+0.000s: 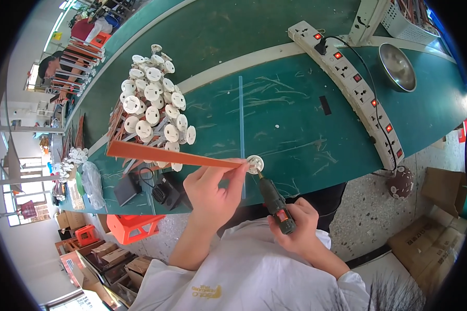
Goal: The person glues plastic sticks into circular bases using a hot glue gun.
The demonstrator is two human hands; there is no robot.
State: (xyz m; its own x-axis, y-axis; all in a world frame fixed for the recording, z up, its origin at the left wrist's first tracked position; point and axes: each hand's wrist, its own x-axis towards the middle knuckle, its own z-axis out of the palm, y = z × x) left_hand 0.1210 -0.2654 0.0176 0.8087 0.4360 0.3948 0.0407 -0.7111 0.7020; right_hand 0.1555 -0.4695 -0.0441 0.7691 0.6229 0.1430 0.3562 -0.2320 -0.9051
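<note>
While pinching orange-brown strip (166,154) near its right end between nearly closed thumb and fingertips of left hand (213,194), grips dark driver (273,199) in right hand (299,225), with fingers curled around its rear body. Aims driver's bit at lower edge of white disc (256,164), located at strip's right end on the near side of green bench (301,135). Looks flat, long and straight (strip); round, with raised features (disc). Extends leftward across the lower part of pile (153,106). Cannot see strip-to-disc joint behind left fingertips. Cannot confirm bit contact or resolve fine disc detail.
</note>
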